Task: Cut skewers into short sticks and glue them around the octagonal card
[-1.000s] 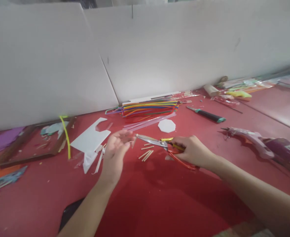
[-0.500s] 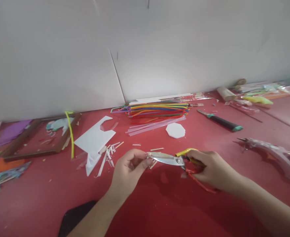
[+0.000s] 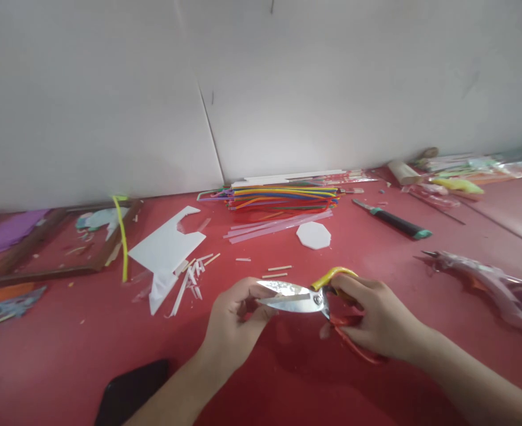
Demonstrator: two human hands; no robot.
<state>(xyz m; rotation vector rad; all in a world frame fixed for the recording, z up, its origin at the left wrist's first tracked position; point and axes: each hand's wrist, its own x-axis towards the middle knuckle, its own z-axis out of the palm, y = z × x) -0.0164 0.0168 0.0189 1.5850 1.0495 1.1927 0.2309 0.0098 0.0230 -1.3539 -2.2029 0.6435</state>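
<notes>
My right hand (image 3: 367,310) grips scissors (image 3: 316,300) by their yellow and red handles. The silver blades point left and stand slightly apart. My left hand (image 3: 237,322) is closed in a pinch at the blade tips, on what looks like a thin pale stick (image 3: 293,297) lying along the blades; its end in the fingers is hidden. Just beyond the blades, two short wooden sticks (image 3: 275,276) lie on the red table (image 3: 296,378). A white octagonal piece (image 3: 313,235) lies farther back.
Left of my hands are a white cut sheet (image 3: 167,242), scattered strips (image 3: 190,281) and a brown frame (image 3: 52,274). Colourful pipe cleaners (image 3: 283,198) lie by the wall. To the right are a utility knife (image 3: 394,220) and a glue gun (image 3: 483,281). A black phone-like object (image 3: 132,390) sits front left.
The scissor blades have opened and dropped a little, with my right hand. A short stick now lies beside the other beyond the blades. The view has shifted slightly.
</notes>
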